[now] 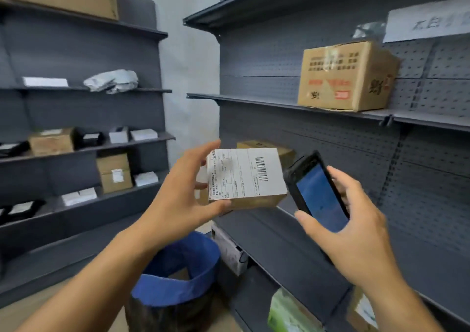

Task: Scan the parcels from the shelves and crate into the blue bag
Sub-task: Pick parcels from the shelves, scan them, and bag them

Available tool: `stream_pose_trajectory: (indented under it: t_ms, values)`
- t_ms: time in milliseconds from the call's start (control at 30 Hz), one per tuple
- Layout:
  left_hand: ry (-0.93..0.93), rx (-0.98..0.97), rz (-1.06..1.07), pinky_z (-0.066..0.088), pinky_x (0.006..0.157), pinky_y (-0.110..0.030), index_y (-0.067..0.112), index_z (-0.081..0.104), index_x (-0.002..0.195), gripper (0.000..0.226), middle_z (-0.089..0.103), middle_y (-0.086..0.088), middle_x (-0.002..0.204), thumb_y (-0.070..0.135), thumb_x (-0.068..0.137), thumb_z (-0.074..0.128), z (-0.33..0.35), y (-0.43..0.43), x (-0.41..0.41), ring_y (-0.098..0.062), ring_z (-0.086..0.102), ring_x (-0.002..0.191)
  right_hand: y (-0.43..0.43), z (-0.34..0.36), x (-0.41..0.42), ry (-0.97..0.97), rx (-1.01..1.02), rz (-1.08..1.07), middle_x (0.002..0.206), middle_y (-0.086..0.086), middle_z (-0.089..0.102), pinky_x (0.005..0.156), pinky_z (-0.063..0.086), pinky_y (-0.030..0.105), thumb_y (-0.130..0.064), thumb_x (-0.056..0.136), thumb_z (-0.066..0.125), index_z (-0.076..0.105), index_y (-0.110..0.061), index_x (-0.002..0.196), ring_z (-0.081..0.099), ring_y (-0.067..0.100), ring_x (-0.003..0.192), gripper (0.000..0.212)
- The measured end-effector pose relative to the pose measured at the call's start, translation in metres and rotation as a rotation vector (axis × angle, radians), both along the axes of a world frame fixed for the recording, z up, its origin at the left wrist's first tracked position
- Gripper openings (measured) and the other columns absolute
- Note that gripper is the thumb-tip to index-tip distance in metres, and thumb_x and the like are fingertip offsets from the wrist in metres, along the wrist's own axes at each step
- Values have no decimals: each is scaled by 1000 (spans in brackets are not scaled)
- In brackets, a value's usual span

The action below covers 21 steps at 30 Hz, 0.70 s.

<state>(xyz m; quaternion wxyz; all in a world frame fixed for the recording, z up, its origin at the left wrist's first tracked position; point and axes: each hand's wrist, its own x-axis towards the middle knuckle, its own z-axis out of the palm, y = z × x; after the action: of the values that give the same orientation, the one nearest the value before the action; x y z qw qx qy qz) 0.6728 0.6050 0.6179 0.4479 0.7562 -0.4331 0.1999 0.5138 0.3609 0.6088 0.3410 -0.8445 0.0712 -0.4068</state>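
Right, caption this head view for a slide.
Left hand holds labelled parcel beside scanner in right hand, above blue bag.

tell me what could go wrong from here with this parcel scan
1. The left hand grips the small parcel by one end only; it might slip and miss the blue bag below.
2. The handheld scanner in the right hand sits very close beside the barcode, so the scan may fail.

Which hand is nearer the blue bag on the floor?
Left. The left hand, holding the labelled parcel, is almost straight above the blue bag; the right hand, gripping the scanner, is off to the bag's right.
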Motion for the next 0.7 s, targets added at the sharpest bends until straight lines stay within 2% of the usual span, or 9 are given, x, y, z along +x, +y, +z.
stream_pose_trajectory:
  t_ms: [67,167,233,300,367,433,567,600,700]
  values:
    - [25,13,67,57,94,-26,51,26,151,101,42,21,145,22,77,88,-7,31,20,-9,48,133,20,-6,33,14,-2,46,123,-38,43,83,34,13,-54,67,79,38,-48,139,40,-18,103,83]
    - [48,12,155,51,92,-12,45,28,153,100,39,24,146,22,76,87,-22,66,49,3,42,134,42,-19,78,45,-17,107,119,-45,38,78,35,2,-49,68,81,39,-50,136,37,-27,105,79]
    - [59,24,208,51,95,-15,43,28,154,100,37,25,147,23,76,88,-38,83,67,6,38,137,54,-29,105,63,-26,143,118,-48,37,78,34,-2,-47,68,82,40,-50,135,35,-30,107,80]
    - [82,47,246,52,99,-22,44,28,153,99,37,24,149,24,76,88,-54,93,84,4,36,139,62,-40,132,98,-11,182,119,-43,43,83,35,4,-47,67,82,41,-49,135,41,-23,110,80]
    - [116,58,257,53,98,-18,47,29,149,96,36,25,149,21,77,87,-69,98,102,7,34,138,68,-52,159,126,7,218,121,-32,50,85,38,12,-48,65,83,43,-46,136,47,-11,109,82]
    - [149,73,280,52,100,-16,47,28,150,96,35,24,150,19,78,86,-81,98,123,6,33,140,69,-64,189,142,10,238,123,-24,53,83,39,13,-47,65,83,44,-42,137,48,-5,110,83]
    - [193,109,332,51,106,-30,41,29,153,96,34,19,153,20,78,85,-100,90,181,-1,33,142,63,-86,255,170,29,278,124,-18,55,80,43,14,-43,66,85,43,-41,138,53,3,113,83]
    - [202,123,343,51,106,-29,40,29,153,95,35,18,152,21,78,84,-104,86,197,-3,34,141,60,-91,274,178,35,280,124,-18,55,79,42,11,-42,66,85,43,-41,138,52,3,113,83]
    - [240,134,374,51,93,-12,38,33,152,93,38,13,148,20,77,85,-120,72,247,-7,39,137,49,-104,332,205,36,322,126,-16,54,78,38,9,-41,67,86,43,-40,138,51,4,114,83]
